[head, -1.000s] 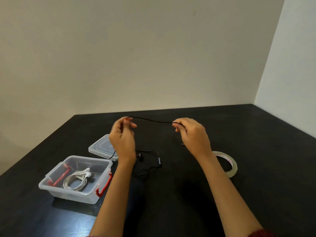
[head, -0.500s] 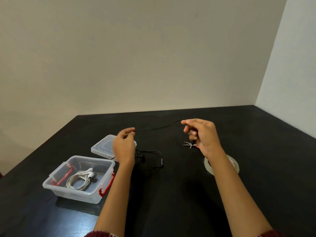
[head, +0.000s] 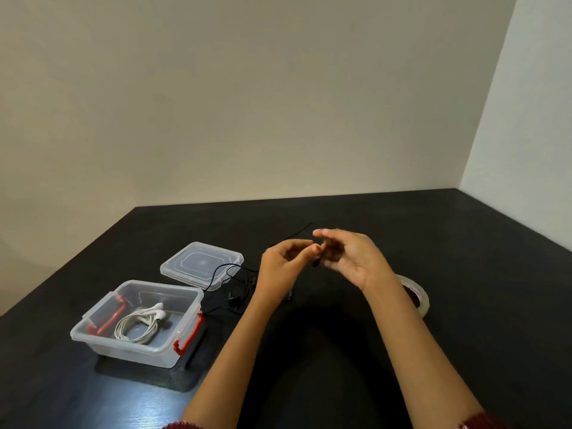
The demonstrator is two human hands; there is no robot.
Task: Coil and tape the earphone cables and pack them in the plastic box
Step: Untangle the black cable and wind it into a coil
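Observation:
My left hand (head: 280,264) and my right hand (head: 349,257) meet above the middle of the black table, fingertips almost touching. Between them runs a thin black earphone cable (head: 230,275); both hands pinch it, and a short end sticks up behind the fingers. The rest of the cable trails down to the table left of my left wrist, across the lid's corner. A clear plastic box (head: 102,339) with red clips stands at the left. Inside it lies a coiled white earphone (head: 140,325).
The box's clear lid (head: 198,258) lies flat behind the box. A roll of clear tape (head: 418,292) sits on the table right of my right forearm, partly hidden by it. Walls close the table's far and right sides.
My hands have come together from about a forearm's width apart. The stretched span of black cable between them has shortened to almost nothing. The small scissors seen near my right hand are hidden now.

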